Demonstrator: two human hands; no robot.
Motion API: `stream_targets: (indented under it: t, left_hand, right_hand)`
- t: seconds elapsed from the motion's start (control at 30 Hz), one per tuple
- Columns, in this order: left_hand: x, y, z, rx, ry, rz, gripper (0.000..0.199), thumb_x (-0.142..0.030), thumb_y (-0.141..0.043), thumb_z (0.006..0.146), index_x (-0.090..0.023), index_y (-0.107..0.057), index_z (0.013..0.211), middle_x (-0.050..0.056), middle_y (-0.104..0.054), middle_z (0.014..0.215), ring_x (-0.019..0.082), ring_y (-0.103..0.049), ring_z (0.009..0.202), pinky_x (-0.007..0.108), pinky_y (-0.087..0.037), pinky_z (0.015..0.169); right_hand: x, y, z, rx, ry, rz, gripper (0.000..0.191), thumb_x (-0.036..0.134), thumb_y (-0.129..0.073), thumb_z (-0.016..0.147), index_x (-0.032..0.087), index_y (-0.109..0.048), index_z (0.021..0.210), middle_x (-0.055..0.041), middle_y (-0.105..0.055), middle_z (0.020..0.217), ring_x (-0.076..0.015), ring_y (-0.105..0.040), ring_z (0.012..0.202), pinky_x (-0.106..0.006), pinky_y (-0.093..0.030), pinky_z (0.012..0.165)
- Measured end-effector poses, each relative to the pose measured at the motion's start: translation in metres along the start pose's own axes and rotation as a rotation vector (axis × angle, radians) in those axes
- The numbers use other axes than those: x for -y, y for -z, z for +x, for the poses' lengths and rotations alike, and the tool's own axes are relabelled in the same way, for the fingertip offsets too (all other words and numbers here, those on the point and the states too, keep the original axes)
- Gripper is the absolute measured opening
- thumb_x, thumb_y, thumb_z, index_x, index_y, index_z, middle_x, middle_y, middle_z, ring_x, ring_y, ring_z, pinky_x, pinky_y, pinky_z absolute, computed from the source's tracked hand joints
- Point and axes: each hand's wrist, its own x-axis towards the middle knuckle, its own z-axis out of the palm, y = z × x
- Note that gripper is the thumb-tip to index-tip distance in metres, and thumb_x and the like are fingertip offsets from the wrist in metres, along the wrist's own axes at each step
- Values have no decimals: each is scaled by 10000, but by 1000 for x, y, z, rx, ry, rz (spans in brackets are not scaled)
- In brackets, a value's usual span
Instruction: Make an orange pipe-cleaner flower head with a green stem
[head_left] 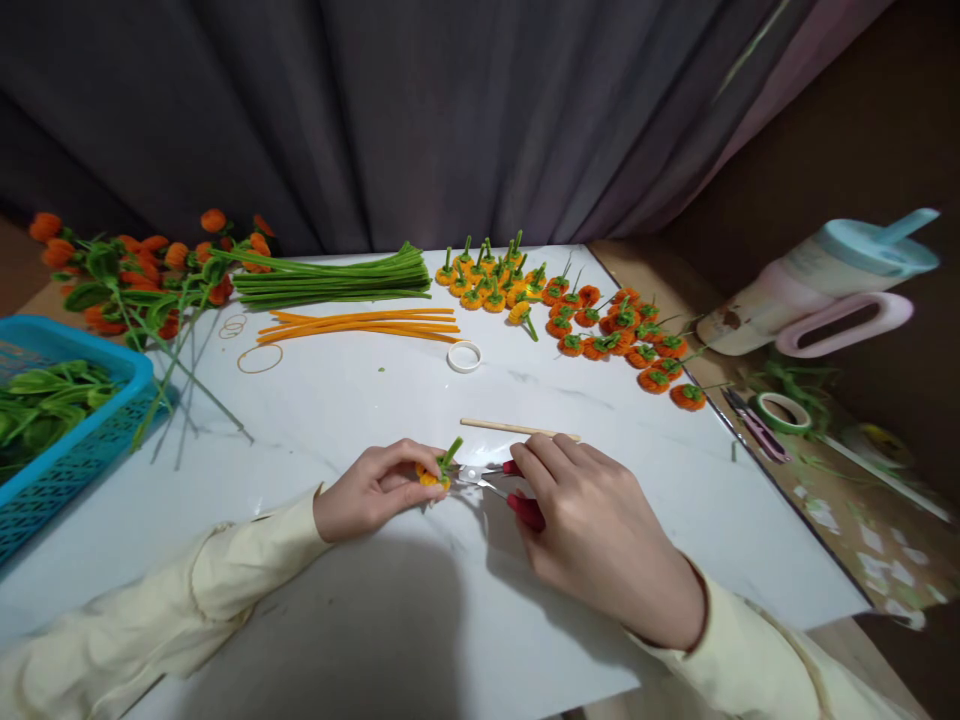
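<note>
My left hand (pixel 379 488) pinches a small yellow-orange pipe-cleaner flower (pixel 433 477), its green stem pointing up and away. In my right hand (pixel 592 525) is a pair of red-handled pliers (pixel 474 477). Their jaws reach to the flower's right side, close to the left fingertips; whether they grip the stem I cannot tell. Just beyond the right hand lies a thin wooden stick (pixel 499 427). A white ring (pixel 464 356), like a tape roll, rests farther back.
Green pipe cleaners (pixel 337 277) and orange pipe cleaners (pixel 360 325) lie behind. Yellow flowers (pixel 491 280) and orange flowers (pixel 622 325) cluster back right. A blue basket (pixel 82 430) of leaves stands left, near stemmed orange flowers (pixel 150 265). At right are a tumbler (pixel 802 285), green tape (pixel 780 412) and snips (pixel 756 425).
</note>
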Motion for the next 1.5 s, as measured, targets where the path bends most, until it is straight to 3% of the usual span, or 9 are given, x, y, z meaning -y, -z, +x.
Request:
stream_targets:
  t: [0.33,0.67,1.1,1.37,1.5]
  left_hand:
    - [1,0,0,2,-16,28,122,-223,-630,764,-149,-591,852,95,-604,1008,134,-602,766,265,-525,679]
    - [0,0,-2,-1,-15,38,114,-223,-620,773,-148,-585,851,102,-586,1048,120,-600,731,266,-527,671]
    - [4,1,-2,17,-83,66,99,-172,-602,786,-149,-583,881,84,-597,1034,118,-614,806,224,-530,711]
    - [5,0,-2,19,-90,38,105,-153,-605,783,-159,-577,884,73,-591,1022,123,-612,820,230,-531,711]
    - [6,-1,0,19,-101,-20,100,-151,-587,798,-157,-552,892,71,-584,1004,101,-610,724,241,-531,669]
  right_hand:
    - [5,-6,-4,-72,22,-104,91,110,-514,719,143,-575,778,-47,-547,734,-181,-461,650,-311,-225,560]
    - [3,-15,-8,-72,-7,-4,84,123,-480,732,143,-558,756,-35,-539,687,-156,-443,586,-292,-201,531]
    - [0,-22,-9,-262,59,-62,163,132,-420,768,138,-559,684,-32,-486,603,-144,-380,528,-298,-199,510]
    - [-4,-28,-9,-271,63,-49,175,145,-410,752,135,-564,670,-28,-498,587,-136,-385,498,-298,-192,499]
    - [-6,-31,-9,-248,48,-8,171,168,-415,749,136,-570,683,-27,-510,590,-137,-398,493,-293,-195,497]
